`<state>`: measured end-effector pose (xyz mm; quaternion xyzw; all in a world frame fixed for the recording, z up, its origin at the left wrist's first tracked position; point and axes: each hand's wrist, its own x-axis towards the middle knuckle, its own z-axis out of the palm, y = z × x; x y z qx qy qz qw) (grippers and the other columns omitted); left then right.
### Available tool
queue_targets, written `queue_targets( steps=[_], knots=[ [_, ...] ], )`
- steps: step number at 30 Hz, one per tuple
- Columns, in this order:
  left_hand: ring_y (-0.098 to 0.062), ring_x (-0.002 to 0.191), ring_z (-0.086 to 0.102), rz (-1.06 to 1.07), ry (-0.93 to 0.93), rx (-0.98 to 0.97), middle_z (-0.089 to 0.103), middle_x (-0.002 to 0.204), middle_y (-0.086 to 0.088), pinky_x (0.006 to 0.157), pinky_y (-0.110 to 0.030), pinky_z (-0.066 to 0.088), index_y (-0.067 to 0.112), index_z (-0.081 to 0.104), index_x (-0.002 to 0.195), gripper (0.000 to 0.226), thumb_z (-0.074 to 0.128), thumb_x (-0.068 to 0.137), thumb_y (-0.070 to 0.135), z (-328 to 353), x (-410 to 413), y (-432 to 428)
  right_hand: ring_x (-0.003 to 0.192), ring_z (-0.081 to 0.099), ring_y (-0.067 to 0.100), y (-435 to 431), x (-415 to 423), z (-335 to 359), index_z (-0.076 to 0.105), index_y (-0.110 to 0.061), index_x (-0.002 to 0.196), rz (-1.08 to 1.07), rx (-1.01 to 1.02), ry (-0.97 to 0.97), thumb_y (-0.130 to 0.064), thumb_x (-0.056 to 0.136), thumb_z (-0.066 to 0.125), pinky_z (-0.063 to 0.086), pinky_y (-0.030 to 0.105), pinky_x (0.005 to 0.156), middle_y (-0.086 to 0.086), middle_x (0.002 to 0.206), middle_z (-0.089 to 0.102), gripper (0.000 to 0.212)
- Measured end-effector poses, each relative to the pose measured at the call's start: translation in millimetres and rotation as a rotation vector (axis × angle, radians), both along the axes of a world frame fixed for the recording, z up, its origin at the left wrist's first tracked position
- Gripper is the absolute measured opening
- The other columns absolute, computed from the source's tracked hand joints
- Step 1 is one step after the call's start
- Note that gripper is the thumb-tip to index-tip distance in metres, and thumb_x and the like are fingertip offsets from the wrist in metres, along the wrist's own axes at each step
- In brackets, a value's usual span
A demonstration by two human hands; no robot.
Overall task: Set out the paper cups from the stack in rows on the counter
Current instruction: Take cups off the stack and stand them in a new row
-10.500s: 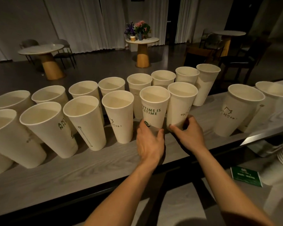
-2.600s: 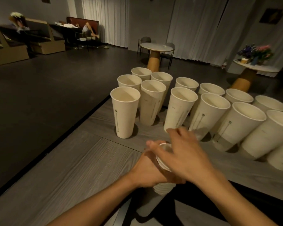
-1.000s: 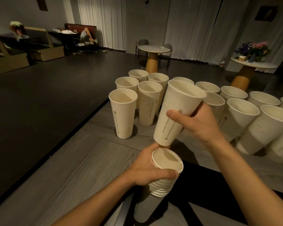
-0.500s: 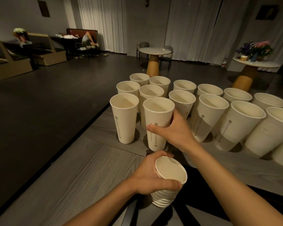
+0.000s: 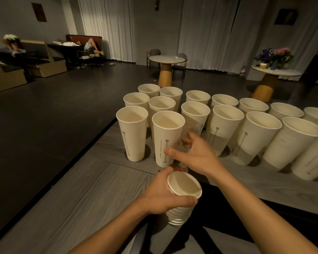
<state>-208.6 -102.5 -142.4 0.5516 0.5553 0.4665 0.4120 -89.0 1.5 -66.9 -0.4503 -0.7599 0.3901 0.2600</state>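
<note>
My left hand (image 5: 162, 197) grips a nested stack of white paper cups (image 5: 184, 187) at the counter's near edge, with the stack's mouth facing up. My right hand (image 5: 196, 156) hovers just above and beyond the stack, fingers loosely spread. Its thumb lies in front of the lower part of the newest cup (image 5: 166, 136), and its fingers are just off that cup's right side. That cup stands upright on the grey wooden counter (image 5: 92, 195), beside the leftmost front cup (image 5: 132, 132). Several more upright cups (image 5: 226, 129) fill rows stretching to the right.
Bare counter surface stretches left and toward me from the cups. The counter's far edge (image 5: 92, 143) drops to a dark floor. Round tables (image 5: 165, 60), one with flowers (image 5: 273, 55), stand in the room beyond, and booths with seated people are at the far left.
My right hand pulled a cup off the stack, set it down upright in the front row next to the leftmost cup, and has now loosened and drawn back from it. My left hand keeps holding the stack.
</note>
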Motion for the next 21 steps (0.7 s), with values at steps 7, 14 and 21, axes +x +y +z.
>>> queue_targets(
  steps=[7, 14, 21],
  knots=[
    [-0.005, 0.113, 0.067, 0.003, 0.02, 0.051, 0.066, 0.124, 0.005, 0.096, -0.024, 0.054, 0.026, 0.049, 0.132, 0.094, 0.092, 0.05, 0.04, 3, 8, -2, 0.112, 0.054, 0.013, -64, 43, 9, 0.06, -0.029, 0.125, 0.106, 0.127, -0.505, -0.09, 0.071, 0.046, 0.049, 0.034, 0.091, -0.004, 0.121, 0.057, 0.082],
    [0.015, 0.117, 0.056, -0.084, 0.12, 0.09, 0.057, 0.126, 0.019, 0.098, -0.009, 0.044, 0.034, 0.027, 0.149, 0.124, 0.086, 0.042, 0.054, 15, 29, -4, 0.102, 0.059, 0.014, -67, 64, 7, 0.064, -0.039, 0.106, 0.162, 0.084, -0.545, -0.092, 0.064, 0.048, 0.052, 0.042, 0.088, -0.01, 0.1, 0.07, 0.07],
    [-0.001, 0.12, 0.065, -0.07, 0.067, 0.127, 0.069, 0.129, 0.007, 0.098, -0.018, 0.051, 0.023, 0.051, 0.143, 0.109, 0.102, 0.047, 0.03, 8, 37, 0, 0.098, 0.056, 0.017, -77, 79, 15, 0.066, -0.029, 0.101, 0.063, 0.178, -0.547, -0.086, 0.072, 0.043, 0.05, 0.039, 0.084, -0.001, 0.097, 0.065, 0.067]
  ],
)
